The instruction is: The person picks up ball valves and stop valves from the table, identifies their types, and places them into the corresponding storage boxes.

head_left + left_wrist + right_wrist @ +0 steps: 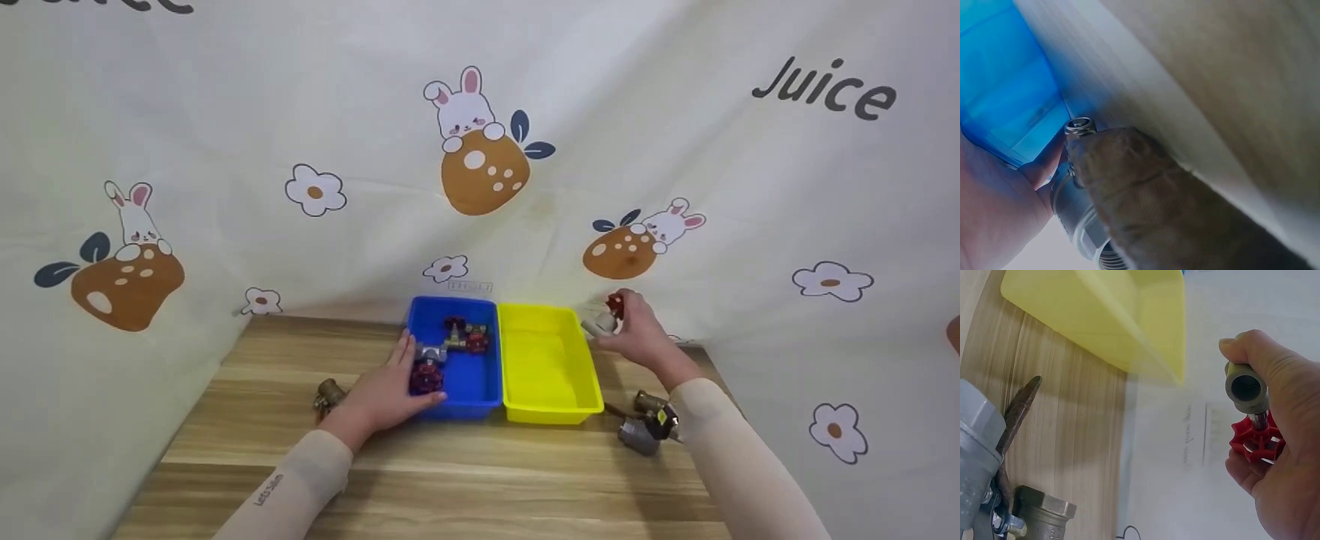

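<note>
My right hand (pixel 637 334) pinches a small grey valve with a red handwheel (pixel 1257 439), raised beside the yellow bin (pixel 592 375). In the right wrist view the thumb lies against its pipe end and the fingers are by the wheel. At the left, my left hand (pixel 379 390) rests against the blue bin (pixel 472 412), fingers stretched along its left side and thumb at the front rim. Inside that bin lie a red-wheeled valve (pixel 427 375) and smaller brass valves with red wheels (pixel 455 341). The left wrist view shows a metal valve (pixel 1075 208) near the hand, partly hidden.
Left of the blue bin, partly behind my left hand, a brass valve (pixel 330 391) lies on the wooden table (pixel 450 480). More valves, one grey (pixel 639 435), lie beside my right forearm. A printed cloth (pixel 360 112) hangs behind the table.
</note>
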Available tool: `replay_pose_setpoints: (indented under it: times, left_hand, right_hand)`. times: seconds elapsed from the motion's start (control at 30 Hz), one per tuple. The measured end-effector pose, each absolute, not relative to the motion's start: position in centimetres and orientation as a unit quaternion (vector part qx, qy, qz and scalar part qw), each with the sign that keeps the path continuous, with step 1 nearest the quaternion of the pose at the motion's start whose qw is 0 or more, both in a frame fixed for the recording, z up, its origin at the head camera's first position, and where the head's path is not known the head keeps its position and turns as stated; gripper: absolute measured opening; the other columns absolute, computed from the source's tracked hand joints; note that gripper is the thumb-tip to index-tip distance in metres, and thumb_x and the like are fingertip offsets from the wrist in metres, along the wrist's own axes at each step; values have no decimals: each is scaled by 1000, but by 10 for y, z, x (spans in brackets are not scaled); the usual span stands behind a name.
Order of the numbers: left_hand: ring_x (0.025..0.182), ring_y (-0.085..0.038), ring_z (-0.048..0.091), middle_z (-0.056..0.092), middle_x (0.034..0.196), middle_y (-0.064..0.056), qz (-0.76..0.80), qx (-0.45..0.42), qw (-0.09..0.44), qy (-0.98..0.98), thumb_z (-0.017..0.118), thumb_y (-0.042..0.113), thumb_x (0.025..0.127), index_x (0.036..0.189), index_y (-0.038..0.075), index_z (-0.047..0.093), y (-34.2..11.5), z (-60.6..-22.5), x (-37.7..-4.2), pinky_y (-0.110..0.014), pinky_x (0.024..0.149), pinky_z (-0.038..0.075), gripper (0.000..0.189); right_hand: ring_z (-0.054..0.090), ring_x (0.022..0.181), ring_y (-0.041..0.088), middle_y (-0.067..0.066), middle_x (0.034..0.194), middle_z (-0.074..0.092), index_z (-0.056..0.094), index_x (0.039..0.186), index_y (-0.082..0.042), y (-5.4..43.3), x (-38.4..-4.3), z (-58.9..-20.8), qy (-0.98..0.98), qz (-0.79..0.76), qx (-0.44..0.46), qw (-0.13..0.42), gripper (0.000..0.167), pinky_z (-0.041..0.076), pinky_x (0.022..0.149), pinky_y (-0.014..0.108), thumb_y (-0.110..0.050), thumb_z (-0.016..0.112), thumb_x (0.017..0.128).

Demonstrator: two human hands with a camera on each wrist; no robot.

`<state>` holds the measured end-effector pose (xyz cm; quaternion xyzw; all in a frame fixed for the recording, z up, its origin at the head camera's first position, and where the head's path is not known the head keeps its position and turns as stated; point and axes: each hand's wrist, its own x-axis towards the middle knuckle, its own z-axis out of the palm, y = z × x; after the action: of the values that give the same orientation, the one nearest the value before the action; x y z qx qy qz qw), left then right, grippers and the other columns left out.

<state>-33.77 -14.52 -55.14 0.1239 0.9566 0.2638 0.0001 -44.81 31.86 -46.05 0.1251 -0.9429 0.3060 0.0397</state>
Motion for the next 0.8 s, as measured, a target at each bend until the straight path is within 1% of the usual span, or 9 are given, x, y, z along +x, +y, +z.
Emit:
replay_pose_setpoints:
  times: [0.13, 0.23, 0.37, 0.5, 0.7, 0.8]
  left_hand:
    - [146, -58, 50, 0, 185, -15, 260, 123, 1, 958, 55, 96, 88, 177, 4, 10, -145, -552, -339, -75, 115, 43, 135]
    - [147, -57, 50, 2, 185, -16, 256, 122, 0, 959, 56, 94, 89, 177, 3, 12, -145, -552, -339, -77, 115, 42, 134]
    - [147, -56, 50, 4, 185, -17, 257, 124, -4, 958, 61, 87, 94, 176, 1, 14, -144, -552, -339, -79, 114, 41, 128]
    - [148, -56, 49, 3, 185, -17, 260, 124, -5, 958, 65, 81, 96, 176, 2, 13, -145, -552, -339, -77, 114, 43, 125]
    - [147, -56, 49, 2, 184, -16, 256, 121, -2, 959, 64, 85, 94, 177, 3, 11, -145, -553, -339, -75, 115, 43, 128]
    - [148, -57, 49, 3, 184, -17, 258, 123, -6, 958, 64, 83, 95, 176, 2, 13, -145, -552, -339, -75, 114, 44, 127]
  right_hand:
    - [52, 123, 35, 18, 141, 52, 38, 156, -2, 311, -443, -458, -942, 303, 141, 43, 98, 53, 112, 51, -21, 99, 81]
    - [52, 121, 36, 21, 139, 52, 39, 155, 1, 305, -442, -455, -939, 298, 164, 50, 96, 52, 109, 51, -19, 98, 82]
    - [51, 121, 35, 21, 139, 52, 40, 154, 1, 296, -438, -451, -937, 293, 183, 50, 96, 51, 107, 49, -22, 99, 81]
    - [52, 122, 35, 20, 141, 52, 39, 155, 0, 285, -435, -448, -935, 292, 195, 41, 97, 51, 109, 50, -23, 99, 81]
    - [54, 122, 34, 18, 140, 54, 41, 154, -1, 270, -431, -445, -933, 284, 216, 42, 97, 52, 110, 49, -23, 100, 80]
    - [55, 123, 33, 17, 140, 54, 41, 154, -2, 263, -429, -443, -932, 281, 224, 38, 98, 53, 111, 49, -23, 101, 80]
